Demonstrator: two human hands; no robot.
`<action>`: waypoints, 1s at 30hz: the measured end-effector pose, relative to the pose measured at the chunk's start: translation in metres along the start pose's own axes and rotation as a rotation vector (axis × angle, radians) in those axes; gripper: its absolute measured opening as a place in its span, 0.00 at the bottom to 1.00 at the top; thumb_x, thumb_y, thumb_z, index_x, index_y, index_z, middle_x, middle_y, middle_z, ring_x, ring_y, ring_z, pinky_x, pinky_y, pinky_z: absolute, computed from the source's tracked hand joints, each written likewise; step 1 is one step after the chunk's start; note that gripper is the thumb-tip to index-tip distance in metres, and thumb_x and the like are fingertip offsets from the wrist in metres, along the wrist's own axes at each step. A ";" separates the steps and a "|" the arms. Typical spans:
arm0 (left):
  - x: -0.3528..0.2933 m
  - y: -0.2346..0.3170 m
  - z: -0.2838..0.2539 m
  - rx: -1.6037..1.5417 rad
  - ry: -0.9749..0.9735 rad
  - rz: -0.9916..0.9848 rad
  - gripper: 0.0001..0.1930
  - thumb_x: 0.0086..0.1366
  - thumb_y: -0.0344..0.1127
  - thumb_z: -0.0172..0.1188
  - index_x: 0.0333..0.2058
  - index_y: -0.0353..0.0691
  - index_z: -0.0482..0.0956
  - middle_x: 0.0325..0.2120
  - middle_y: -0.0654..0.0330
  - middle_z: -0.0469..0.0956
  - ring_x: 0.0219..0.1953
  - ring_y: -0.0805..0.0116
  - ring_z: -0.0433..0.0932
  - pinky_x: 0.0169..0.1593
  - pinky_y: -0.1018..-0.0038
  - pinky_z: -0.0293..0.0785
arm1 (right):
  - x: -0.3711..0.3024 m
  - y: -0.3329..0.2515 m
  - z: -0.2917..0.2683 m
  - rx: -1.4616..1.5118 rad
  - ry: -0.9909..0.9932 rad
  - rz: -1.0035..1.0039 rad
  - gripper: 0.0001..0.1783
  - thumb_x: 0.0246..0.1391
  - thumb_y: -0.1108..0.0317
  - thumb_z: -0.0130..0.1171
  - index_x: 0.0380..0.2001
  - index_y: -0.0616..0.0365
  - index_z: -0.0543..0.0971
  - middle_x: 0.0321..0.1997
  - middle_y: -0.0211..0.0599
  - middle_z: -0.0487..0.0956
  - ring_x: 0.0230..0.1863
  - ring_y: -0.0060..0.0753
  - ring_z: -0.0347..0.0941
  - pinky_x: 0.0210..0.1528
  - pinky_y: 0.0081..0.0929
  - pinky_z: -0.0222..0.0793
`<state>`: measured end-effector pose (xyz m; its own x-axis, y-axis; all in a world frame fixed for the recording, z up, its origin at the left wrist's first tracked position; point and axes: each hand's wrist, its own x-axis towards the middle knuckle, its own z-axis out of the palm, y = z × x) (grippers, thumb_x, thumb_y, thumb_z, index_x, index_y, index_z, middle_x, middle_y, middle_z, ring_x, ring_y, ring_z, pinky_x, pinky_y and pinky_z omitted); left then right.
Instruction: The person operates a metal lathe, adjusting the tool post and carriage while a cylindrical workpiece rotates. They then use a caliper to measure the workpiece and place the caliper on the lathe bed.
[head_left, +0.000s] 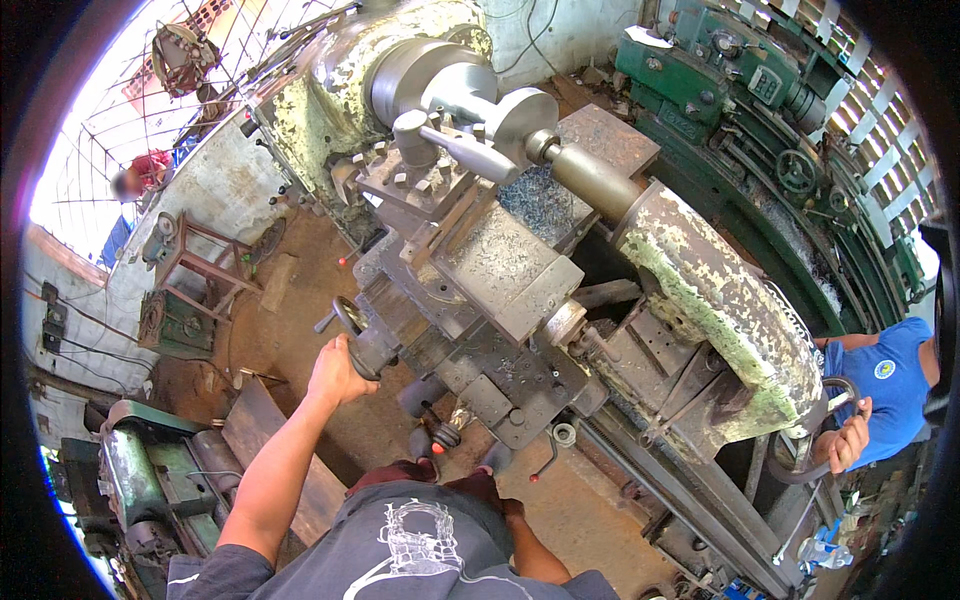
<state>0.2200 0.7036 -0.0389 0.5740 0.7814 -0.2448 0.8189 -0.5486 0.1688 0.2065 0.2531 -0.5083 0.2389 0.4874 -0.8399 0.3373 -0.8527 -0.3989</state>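
My left hand (339, 374) is closed around the rim and handle of a metal handwheel (350, 316) on the near left side of a large lathe's carriage (440, 285). Above it, a square tool post (420, 180) carries a long clamping lever (460, 150). Behind that, a shiny round workpiece (524, 115) sits between the chuck (420, 80) and the tailstock quill (595, 182). My right forearm (530, 545) hangs beside my dark shirt; its fingers are hidden near my thigh.
At the right, a co-worker in a blue shirt (885, 390) holds the tailstock handwheel (800, 455). A green lathe (740, 90) stands behind. Red-knobbed levers (545, 460) stick out toward me. Metal chips (545, 205) lie on the bed. Another machine (150, 480) is at lower left.
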 end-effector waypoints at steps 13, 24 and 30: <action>-0.001 -0.001 0.004 0.009 0.015 -0.012 0.54 0.36 0.47 0.79 0.60 0.24 0.64 0.53 0.38 0.74 0.58 0.44 0.72 0.64 0.61 0.69 | -0.005 -0.002 -0.005 -0.041 0.025 0.004 0.36 0.53 0.32 0.47 0.40 0.54 0.86 0.44 0.50 0.85 0.49 0.51 0.82 0.50 0.45 0.74; 0.000 0.000 0.002 0.013 -0.001 -0.010 0.53 0.36 0.47 0.80 0.59 0.25 0.64 0.54 0.39 0.73 0.60 0.45 0.72 0.65 0.61 0.68 | -0.004 0.000 0.002 -0.010 0.097 -0.067 0.22 0.61 0.47 0.47 0.41 0.44 0.86 0.44 0.42 0.86 0.46 0.48 0.83 0.46 0.47 0.77; 0.000 -0.002 0.004 0.018 0.008 -0.008 0.54 0.36 0.46 0.79 0.60 0.23 0.63 0.55 0.38 0.72 0.60 0.45 0.71 0.65 0.62 0.68 | -0.009 -0.005 -0.008 -0.168 0.057 -0.098 0.23 0.59 0.44 0.47 0.41 0.42 0.85 0.41 0.42 0.86 0.44 0.48 0.83 0.44 0.47 0.77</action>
<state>0.2184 0.7035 -0.0427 0.5674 0.7881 -0.2389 0.8234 -0.5475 0.1495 0.2096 0.2541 -0.4958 0.2466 0.5806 -0.7759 0.5077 -0.7594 -0.4069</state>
